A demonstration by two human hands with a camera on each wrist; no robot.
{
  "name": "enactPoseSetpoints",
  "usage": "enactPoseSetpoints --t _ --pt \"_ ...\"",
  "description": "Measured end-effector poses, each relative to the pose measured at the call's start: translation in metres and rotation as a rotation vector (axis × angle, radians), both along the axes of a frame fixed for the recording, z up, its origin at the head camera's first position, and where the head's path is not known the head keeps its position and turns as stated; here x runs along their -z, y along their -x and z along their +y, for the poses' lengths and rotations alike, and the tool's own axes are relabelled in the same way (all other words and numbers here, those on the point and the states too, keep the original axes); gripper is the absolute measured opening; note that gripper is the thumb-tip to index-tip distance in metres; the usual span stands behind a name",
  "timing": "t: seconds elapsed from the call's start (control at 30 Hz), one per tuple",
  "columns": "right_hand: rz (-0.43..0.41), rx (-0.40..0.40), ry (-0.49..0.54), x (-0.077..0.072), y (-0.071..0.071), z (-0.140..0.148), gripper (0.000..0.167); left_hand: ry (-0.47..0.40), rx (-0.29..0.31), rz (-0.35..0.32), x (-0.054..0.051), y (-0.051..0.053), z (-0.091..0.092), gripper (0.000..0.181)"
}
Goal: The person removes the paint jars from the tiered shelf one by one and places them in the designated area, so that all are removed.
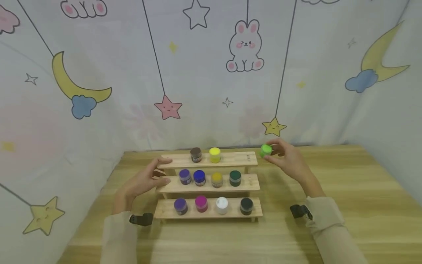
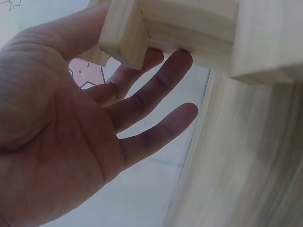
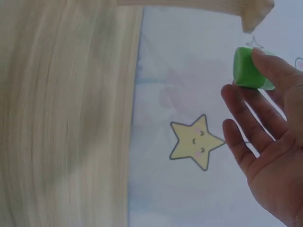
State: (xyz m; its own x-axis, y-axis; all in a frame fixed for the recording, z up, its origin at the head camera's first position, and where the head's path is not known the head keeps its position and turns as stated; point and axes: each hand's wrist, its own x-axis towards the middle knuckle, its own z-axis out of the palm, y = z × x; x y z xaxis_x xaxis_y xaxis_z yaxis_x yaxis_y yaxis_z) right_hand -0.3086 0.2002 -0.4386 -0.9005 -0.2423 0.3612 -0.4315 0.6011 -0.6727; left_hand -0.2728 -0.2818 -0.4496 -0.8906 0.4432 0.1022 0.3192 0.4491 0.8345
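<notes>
A three-tier wooden display rack stands on the table with small paint jars on its shelves. Brown and yellow jars sit on the top tier. My left hand holds the rack's left end, a finger on the top shelf and the thumb by the middle one. In the left wrist view, several fingers reach around the rack's wood. Beside the top tier's right end, my right hand pinches a bright green paint jar between thumb and fingers, raised off the rack.
The middle tier carries purple, blue, ochre and dark green jars. Purple, magenta, white and black jars line the bottom tier. A printed curtain hangs behind the wooden table.
</notes>
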Motion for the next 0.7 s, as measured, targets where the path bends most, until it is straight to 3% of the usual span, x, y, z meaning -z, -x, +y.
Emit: enactPoseSetpoints --t 0.2,0.47,0.57,0.7 --pt "-0.107 -0.054 -0.031 0.004 0.011 0.009 0.04 0.021 0.013 -0.002 -0.005 0.006 -0.001 0.057" --pt "-0.228 -0.155 -0.065 0.028 0.015 0.016 0.049 0.024 -0.013 -0.056 -0.003 -0.003 -0.003 0.057" --pt "-0.222 -0.206 -0.073 0.034 0.017 0.017 0.053 0.019 0.003 -0.02 -0.001 -0.002 -0.002 0.057" --pt "-0.229 -0.25 -0.102 0.038 0.02 0.019 0.047 0.003 0.011 0.04 0.001 0.001 0.0 0.055"
